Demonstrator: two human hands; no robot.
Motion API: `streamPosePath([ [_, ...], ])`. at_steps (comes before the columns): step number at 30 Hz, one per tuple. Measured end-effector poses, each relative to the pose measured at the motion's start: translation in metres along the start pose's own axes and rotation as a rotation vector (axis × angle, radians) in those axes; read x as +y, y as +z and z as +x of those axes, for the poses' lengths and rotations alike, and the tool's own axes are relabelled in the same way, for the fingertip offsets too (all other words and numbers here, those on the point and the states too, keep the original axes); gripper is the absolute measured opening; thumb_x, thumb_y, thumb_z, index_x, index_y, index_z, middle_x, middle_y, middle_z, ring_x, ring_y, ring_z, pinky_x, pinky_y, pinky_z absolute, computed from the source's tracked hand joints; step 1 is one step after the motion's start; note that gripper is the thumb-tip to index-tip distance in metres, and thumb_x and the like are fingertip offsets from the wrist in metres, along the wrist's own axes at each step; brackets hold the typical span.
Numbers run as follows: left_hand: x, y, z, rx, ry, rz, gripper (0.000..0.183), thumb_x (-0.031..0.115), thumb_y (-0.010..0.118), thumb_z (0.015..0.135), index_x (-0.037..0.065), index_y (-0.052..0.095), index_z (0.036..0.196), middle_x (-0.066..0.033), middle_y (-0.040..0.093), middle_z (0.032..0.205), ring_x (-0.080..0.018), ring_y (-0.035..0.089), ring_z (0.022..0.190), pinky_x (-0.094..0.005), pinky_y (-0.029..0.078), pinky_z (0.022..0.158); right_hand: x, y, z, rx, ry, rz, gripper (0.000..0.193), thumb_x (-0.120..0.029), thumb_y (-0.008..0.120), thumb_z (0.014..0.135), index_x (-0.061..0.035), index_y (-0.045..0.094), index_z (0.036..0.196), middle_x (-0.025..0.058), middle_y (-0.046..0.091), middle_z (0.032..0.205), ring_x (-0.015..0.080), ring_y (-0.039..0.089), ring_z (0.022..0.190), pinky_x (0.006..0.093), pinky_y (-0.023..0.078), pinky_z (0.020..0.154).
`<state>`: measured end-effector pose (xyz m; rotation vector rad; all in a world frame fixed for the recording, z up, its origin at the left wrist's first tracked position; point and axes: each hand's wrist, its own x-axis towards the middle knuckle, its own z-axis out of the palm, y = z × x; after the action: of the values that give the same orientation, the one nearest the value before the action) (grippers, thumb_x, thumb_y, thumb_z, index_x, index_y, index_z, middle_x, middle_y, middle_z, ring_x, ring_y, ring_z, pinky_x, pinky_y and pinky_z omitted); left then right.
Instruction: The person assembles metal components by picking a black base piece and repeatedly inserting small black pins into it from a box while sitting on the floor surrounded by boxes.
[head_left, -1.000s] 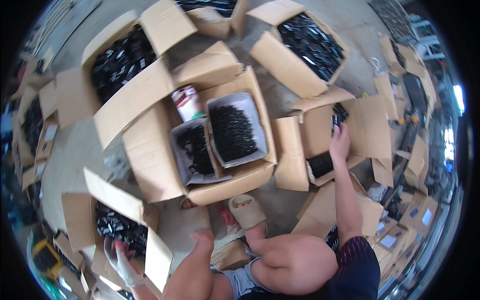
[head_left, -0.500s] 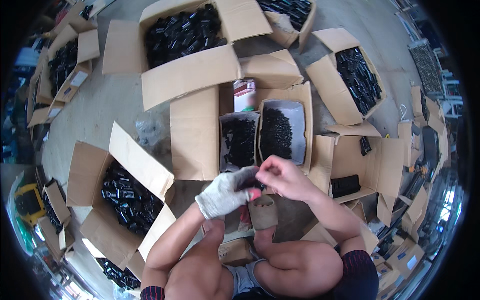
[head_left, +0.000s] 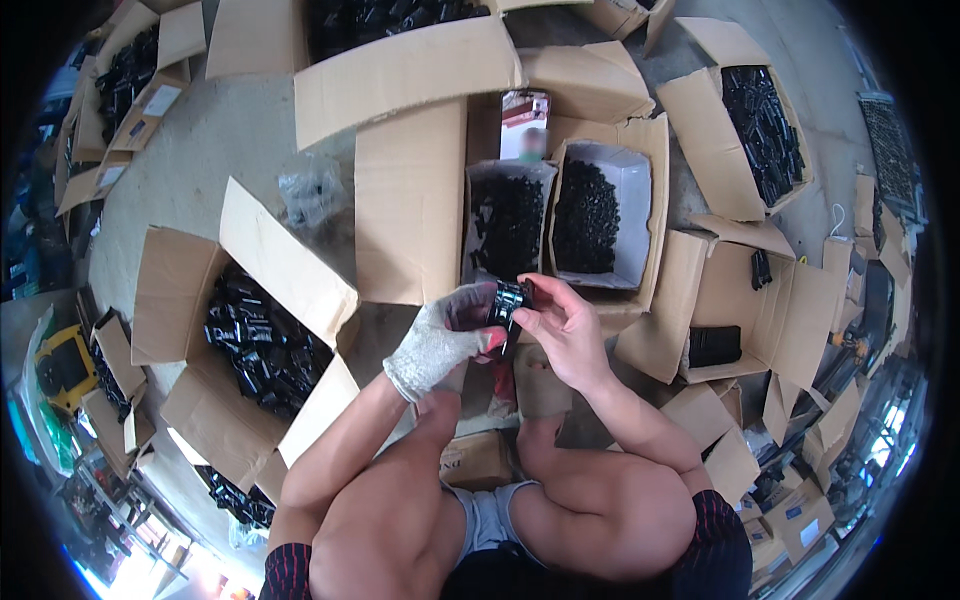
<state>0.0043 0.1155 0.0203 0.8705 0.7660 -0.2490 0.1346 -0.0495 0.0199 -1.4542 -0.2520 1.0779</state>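
Pinching a small black part (head_left: 509,303) between thumb and fingers, the gloved left hand (head_left: 445,335) is holding it from the left, while the bare right hand (head_left: 568,328) is closing thumb and forefinger on its right side. The part is lying between both hands, neither clearly nearer, its long axis apparently running fore and aft. Just beyond, two grey trays (head_left: 632,225) are holding black pieces (head_left: 587,215) inside an open carton (head_left: 410,210).

Glove (head_left: 430,352) is lt.-grey, part (head_left: 509,302) blk., boxes (head_left: 410,205) brn., sleeves (head_left: 716,528) dk. w/ red stripes.
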Motion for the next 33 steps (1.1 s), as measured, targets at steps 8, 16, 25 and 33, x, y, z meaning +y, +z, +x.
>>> streamPosePath([
  [8, -0.008, -0.008, -0.004, -0.161, 0.031, -0.302, 0.076, 0.024, 0.083, 0.090, 0.005, 0.044, 0.152, -0.0077, 0.061, 0.137, -0.0188, 0.065, 0.115, -0.0343, 0.061, 0.086, -0.022, 0.002, 0.000, 0.108, -0.179, -0.399, 0.048, -0.016, 0.083, 0.088, 0.0000, 0.067, 0.131, 0.0080, 0.069, 0.102, 0.0133, 0.067, 0.090, 0.0266, 0.054, 0.078],
  [16, -0.005, -0.003, -0.002, -0.142, -0.012, -0.216, 0.082, 0.014, 0.083, 0.088, 0.004, 0.039, 0.157, -0.0079, 0.060, 0.140, -0.0180, 0.060, 0.123, -0.0347, 0.055, 0.100, -0.031, 0.003, 0.001, 0.095, -0.198, -0.474, 0.048, -0.018, 0.084, 0.087, -0.0008, 0.068, 0.129, 0.0093, 0.067, 0.096, 0.0159, 0.063, 0.080, 0.0288, 0.052, 0.070],
  [25, 0.008, 0.021, -0.007, -0.097, 0.144, -0.182, 0.080, 0.005, 0.080, 0.088, 0.006, 0.039, 0.157, -0.0080, 0.057, 0.144, -0.0169, 0.058, 0.125, -0.0332, 0.050, 0.106, -0.027, 0.006, -0.001, 0.117, -0.139, -0.218, 0.044, -0.018, 0.083, 0.089, 0.0026, 0.068, 0.125, 0.0098, 0.073, 0.101, 0.0140, 0.069, 0.091, 0.0285, 0.054, 0.082],
  [33, 0.006, 0.022, -0.011, -0.011, 0.229, 0.073, 0.082, -0.004, 0.081, 0.083, 0.006, 0.042, 0.156, -0.0077, 0.061, 0.134, -0.0161, 0.060, 0.121, -0.0338, 0.051, 0.105, -0.026, 0.004, -0.004, 0.119, -0.151, -0.274, 0.045, -0.019, 0.083, 0.088, 0.0025, 0.068, 0.125, 0.0096, 0.073, 0.102, 0.0146, 0.067, 0.088, 0.0296, 0.053, 0.082],
])
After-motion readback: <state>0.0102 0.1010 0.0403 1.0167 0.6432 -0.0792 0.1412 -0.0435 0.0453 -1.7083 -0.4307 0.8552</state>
